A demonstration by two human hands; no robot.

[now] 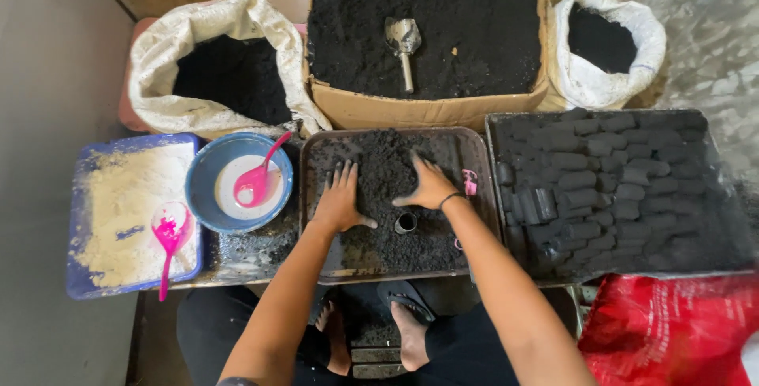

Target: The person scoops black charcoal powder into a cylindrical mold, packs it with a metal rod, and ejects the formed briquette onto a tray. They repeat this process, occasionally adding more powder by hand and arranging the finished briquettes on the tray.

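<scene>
Both hands flat, grip wide, holding nothing: left hand (341, 200), right hand (428, 187) pressing black powder (379, 172) in tray (474, 153); small tube mould (405, 223) between thumbs may tip if nudged.

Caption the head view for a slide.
Left hand and right hand press flat on black powder in a dark tray, a small tube between them.

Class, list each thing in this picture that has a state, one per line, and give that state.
left hand: flat, pressing the black mix
right hand: flat on the mix
small black tube: upright, open-topped
metal scoop: lying on powder
cardboard box: full
left sack: open
blue bowl: holds white liquid
</scene>
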